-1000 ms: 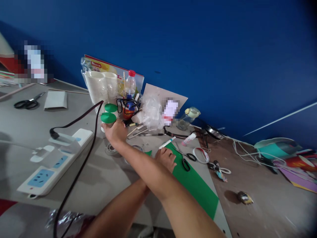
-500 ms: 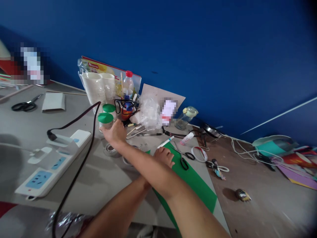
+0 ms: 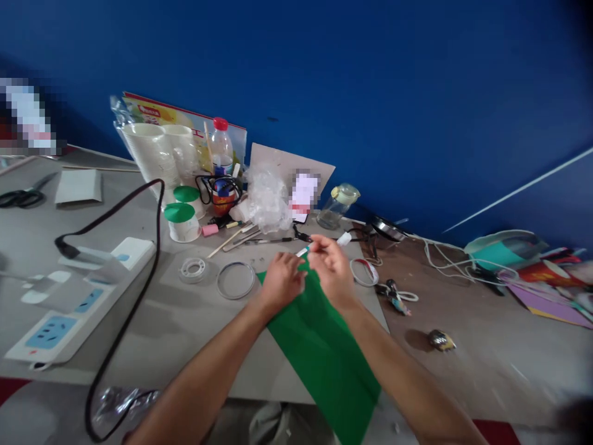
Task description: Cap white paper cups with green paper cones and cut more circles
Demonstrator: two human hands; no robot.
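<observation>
Our right hand (image 3: 331, 267) pinches a white marker pen (image 3: 303, 251) in a narrow grip between thumb and fingertips, lifted above the green sheet. The pen's long axis runs almost level across our view. Its slimmer, green-marked end points left, toward our left hand (image 3: 281, 281), and its white end sticks out on the far side of the right hand's grip. The right hand is plainly the nearer to the pen's body, since it is holding it, while the left hand's fingertips sit just below the slim end.

The left hand is curled over the upper edge of the green sheet (image 3: 324, 352). We cannot tell whether it is pinching the sheet or only resting on it. The sheet lies beneath both hands, with its long axis running diagonally from under the grip, down to the right and toward our body, past the edge of the grey work surface (image 3: 139, 346).

Left of the grip lie a thin clear ring (image 3: 235, 280) and a small roll of tape (image 3: 192, 270), with a green-lidded paper cup (image 3: 181, 222) farther off. Just right of the grip lies a white loop (image 3: 364, 272).
</observation>
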